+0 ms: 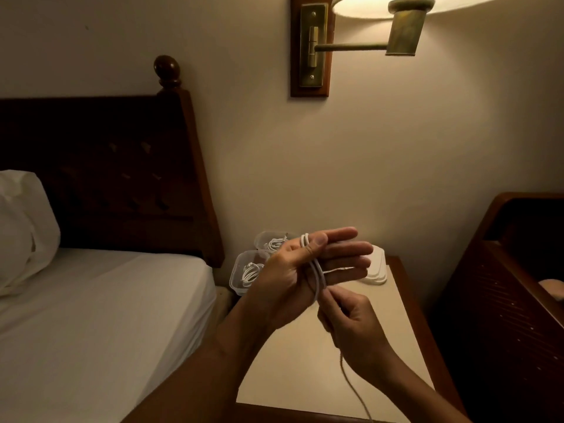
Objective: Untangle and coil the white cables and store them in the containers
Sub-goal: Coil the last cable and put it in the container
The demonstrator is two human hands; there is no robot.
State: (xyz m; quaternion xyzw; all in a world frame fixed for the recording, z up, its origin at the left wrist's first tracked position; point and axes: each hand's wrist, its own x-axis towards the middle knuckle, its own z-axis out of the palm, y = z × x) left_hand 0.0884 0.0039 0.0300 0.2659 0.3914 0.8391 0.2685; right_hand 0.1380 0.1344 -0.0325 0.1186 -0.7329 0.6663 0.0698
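White cable is looped in several turns around the left hand, just below the middle of the frame. That hand is held flat, with its fingers stretched together toward the right and its thumb pressed down over the top of the loops, so it is clamped on the coil. Below it and slightly right, the right hand is closed around the loose run of the same cable, pinching it just beneath the coil; the free tail hangs from that fist and trails off the bottom edge of the frame.

Both hands hover over a pale-topped desk with a wooden rim, which fills the lower centre. At the desk's far left corner, partly hidden behind the left hand, stand two clear containers, one behind the other: the nearer container and the farther container each hold a coiled white cable. Behind the outstretched fingers, a small stack of white lids lies on the desk.

A bed with a white sheet takes the lower left, with a pillow at the left edge and a dark wooden headboard above it. A brass wall lamp glows at the upper right. Dark wooden furniture stands at the right edge.
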